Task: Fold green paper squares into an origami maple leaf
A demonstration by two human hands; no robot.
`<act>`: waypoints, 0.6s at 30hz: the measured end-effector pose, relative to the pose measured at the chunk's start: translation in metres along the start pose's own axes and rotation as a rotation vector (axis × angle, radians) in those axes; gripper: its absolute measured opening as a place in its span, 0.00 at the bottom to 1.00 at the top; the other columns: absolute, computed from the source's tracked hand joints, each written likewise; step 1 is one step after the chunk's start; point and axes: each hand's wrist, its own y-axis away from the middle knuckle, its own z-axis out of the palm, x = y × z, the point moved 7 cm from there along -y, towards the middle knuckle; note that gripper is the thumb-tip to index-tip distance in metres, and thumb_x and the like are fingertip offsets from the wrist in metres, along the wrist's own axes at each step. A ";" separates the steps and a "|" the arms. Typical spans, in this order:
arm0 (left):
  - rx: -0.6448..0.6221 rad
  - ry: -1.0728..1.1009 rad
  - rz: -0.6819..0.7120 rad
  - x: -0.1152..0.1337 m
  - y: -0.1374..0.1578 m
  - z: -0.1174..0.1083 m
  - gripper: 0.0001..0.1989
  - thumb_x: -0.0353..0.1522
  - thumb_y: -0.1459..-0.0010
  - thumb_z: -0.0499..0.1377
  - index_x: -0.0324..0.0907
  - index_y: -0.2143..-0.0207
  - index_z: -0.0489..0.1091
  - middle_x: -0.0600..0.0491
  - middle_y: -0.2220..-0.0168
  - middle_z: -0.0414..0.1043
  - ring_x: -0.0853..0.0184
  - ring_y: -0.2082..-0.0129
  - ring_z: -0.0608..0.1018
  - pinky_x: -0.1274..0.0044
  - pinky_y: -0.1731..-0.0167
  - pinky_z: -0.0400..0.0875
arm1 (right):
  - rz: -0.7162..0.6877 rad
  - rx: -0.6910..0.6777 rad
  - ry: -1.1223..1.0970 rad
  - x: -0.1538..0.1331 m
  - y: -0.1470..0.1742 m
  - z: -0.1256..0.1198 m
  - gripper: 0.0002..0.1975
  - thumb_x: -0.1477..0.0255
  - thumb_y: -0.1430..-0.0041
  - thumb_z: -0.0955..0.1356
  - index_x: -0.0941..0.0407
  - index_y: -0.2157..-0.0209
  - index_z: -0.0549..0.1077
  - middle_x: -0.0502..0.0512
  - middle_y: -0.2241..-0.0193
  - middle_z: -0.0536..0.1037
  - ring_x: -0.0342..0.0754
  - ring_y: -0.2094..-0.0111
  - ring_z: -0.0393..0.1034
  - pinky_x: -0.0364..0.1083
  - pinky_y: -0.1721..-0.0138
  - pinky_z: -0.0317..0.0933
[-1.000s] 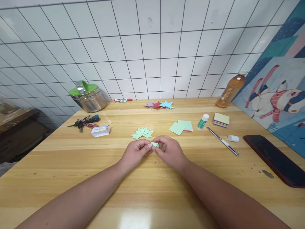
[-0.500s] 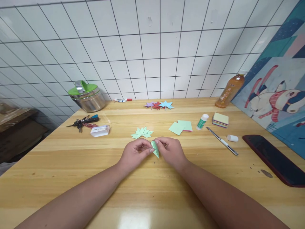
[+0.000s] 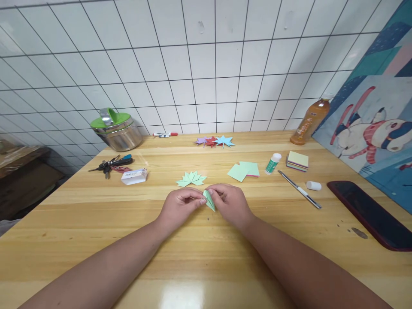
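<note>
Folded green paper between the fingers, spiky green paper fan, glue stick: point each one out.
Folded green paper [image 3: 210, 202]: head view, on the middle of its visible face.
Spiky green paper fan [image 3: 192, 177]: head view, on its middle.
Glue stick [image 3: 272, 165]: head view, on its green label.

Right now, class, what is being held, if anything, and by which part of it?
A folded green paper, by its upper part, in left fingers and right fingers; lower tip free.
</note>
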 end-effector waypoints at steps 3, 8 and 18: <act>-0.007 -0.015 -0.045 -0.005 0.000 0.000 0.04 0.32 0.53 0.64 0.40 0.74 0.74 0.52 0.72 0.76 0.67 0.71 0.76 0.77 0.68 0.70 | -0.016 0.029 -0.023 -0.001 0.001 -0.002 0.11 0.71 0.41 0.61 0.51 0.63 0.74 0.50 0.66 0.77 0.44 0.66 0.69 0.43 0.65 0.62; -0.008 0.011 -0.099 -0.010 -0.001 0.001 0.06 0.33 0.52 0.63 0.39 0.73 0.70 0.52 0.72 0.74 0.69 0.72 0.75 0.78 0.70 0.70 | -0.226 0.122 -0.043 -0.019 0.005 -0.010 0.13 0.72 0.47 0.66 0.52 0.58 0.72 0.55 0.56 0.70 0.48 0.54 0.64 0.47 0.54 0.61; -0.023 0.125 -0.140 -0.007 0.001 0.005 0.16 0.29 0.52 0.62 0.44 0.65 0.57 0.58 0.74 0.73 0.73 0.75 0.74 0.80 0.71 0.67 | -0.247 0.078 -0.037 -0.022 0.006 -0.004 0.10 0.75 0.49 0.67 0.52 0.63 0.72 0.54 0.58 0.71 0.47 0.55 0.65 0.47 0.54 0.60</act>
